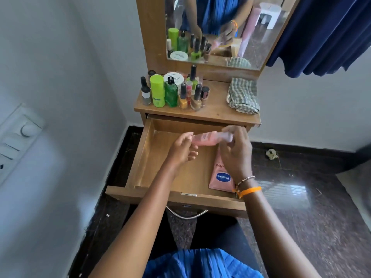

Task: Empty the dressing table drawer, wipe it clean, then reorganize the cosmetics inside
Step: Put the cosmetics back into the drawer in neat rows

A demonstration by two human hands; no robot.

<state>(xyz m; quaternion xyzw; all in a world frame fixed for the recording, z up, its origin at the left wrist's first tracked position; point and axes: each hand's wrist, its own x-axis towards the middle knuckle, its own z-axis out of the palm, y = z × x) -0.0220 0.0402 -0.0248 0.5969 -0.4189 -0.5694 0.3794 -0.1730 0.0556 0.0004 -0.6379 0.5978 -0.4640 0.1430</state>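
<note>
Two tubes: a pink tube [204,138] is held level above the open drawer [140,157]; a second pink tube marked Vaseline [221,176] lies flat at the drawer's right side, partly hidden under the right wrist.
Tabletop left: a cluster of cosmetics stands close together, with a lime green can [157,91], a green bottle [171,93], a white jar [173,77] and several nail polish bottles [183,96].
Tabletop right: a folded checked cloth [243,95] lies well apart from the bottles.
Behind: a mirror [220,37] reflects the bottles, the cloth and the hands.
Left hand [181,148]: thumb and fingers curled round the left end of the held tube.
Right hand [235,149]: fingers bent, pinching the tube's right end, the cap end, which is blurred.
Right wrist: an orange band [249,191] and a beaded bracelet [246,179].
</note>
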